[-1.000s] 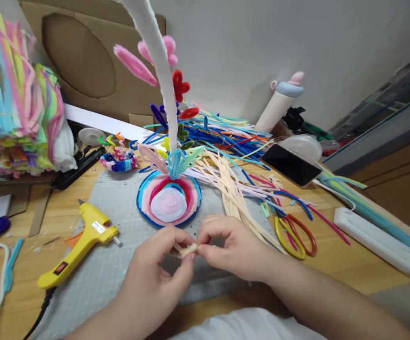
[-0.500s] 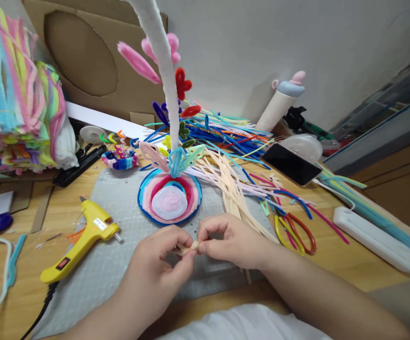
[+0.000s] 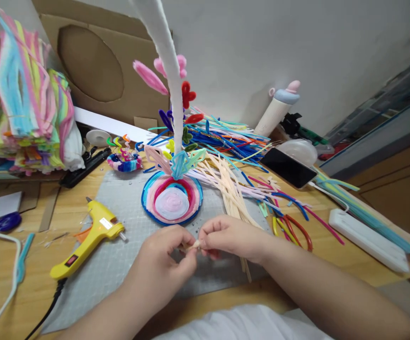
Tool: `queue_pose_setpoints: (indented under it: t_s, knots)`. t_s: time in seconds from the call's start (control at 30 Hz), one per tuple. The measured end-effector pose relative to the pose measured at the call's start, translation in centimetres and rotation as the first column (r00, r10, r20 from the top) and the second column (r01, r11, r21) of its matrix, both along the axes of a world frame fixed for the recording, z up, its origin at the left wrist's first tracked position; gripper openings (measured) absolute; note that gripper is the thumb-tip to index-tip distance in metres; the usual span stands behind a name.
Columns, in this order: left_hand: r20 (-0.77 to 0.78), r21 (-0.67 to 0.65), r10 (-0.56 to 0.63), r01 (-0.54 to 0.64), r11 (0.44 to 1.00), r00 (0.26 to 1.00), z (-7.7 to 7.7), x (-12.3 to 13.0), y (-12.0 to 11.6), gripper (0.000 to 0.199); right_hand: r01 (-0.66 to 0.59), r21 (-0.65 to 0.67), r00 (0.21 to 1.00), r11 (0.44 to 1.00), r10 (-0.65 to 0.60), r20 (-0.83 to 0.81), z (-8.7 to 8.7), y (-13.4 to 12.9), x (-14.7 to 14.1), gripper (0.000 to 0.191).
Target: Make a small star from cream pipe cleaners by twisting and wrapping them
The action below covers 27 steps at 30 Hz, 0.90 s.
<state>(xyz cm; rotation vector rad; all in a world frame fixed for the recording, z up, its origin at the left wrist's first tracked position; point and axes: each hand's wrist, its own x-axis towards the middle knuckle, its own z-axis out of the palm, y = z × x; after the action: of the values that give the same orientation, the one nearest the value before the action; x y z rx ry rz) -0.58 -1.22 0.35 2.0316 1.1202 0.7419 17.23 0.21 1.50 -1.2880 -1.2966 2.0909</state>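
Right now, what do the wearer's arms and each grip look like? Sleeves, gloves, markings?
Left grip and right grip: bare human hands, no gloves; no ring shows, though some fingers are hidden. Left forearm and right forearm: no sleeve, watch, cable or clear marking where visible. White clothing shows between them at the bottom edge.

A craft workspace on a wooden table (image 3: 24, 302)
Around the gray mat (image 3: 120, 205): a yellow glue gun (image 3: 93, 236) across its left edge, bundled fuzzy stems (image 3: 24, 104) beyond its far-left corner, cut cardboard (image 3: 132, 106) behind.
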Motion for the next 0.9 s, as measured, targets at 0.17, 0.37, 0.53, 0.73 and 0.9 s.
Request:
queue_pose_setpoints:
  t_s: [0.17,0.37,0.53,0.73,0.9]
  knots:
    - [-0.050,0.092,-0.054,0.059,0.994,0.997,0.2,-0.1,-0.2,0.011,-0.102,-0.347,0.987,0.932,0.052,-0.150,0.0,0.4,0.5,0.012]
    - [-0.006,0.194,-0.017,0.018,0.981,1.000,0.3,-0.3,-0.6,0.012,-0.058,-0.579,0.973,0.814,-0.084,-0.215,0.8,0.1,0.3,0.007]
    - [0.007,0.181,0.038,-0.038,0.983,0.999,0.0,-0.2,-0.7,0.011,0.085,-0.335,0.989,0.938,-0.121,-0.086,0.6,-1.1,-1.1,0.012]
    - [0.040,-0.198,0.122,-0.111,0.974,0.992,0.4,0.2,-0.6,0.008,-0.259,0.729,0.929,0.633,-0.043,0.368,0.3,-1.8,-0.6,0.019]
    - [0.174,-0.573,0.139,-0.015,0.819,0.975,0.2,0.5,-0.5,0.004,-0.591,0.804,0.806,0.067,-0.010,0.592,1.0,-1.9,0.7,0.013]
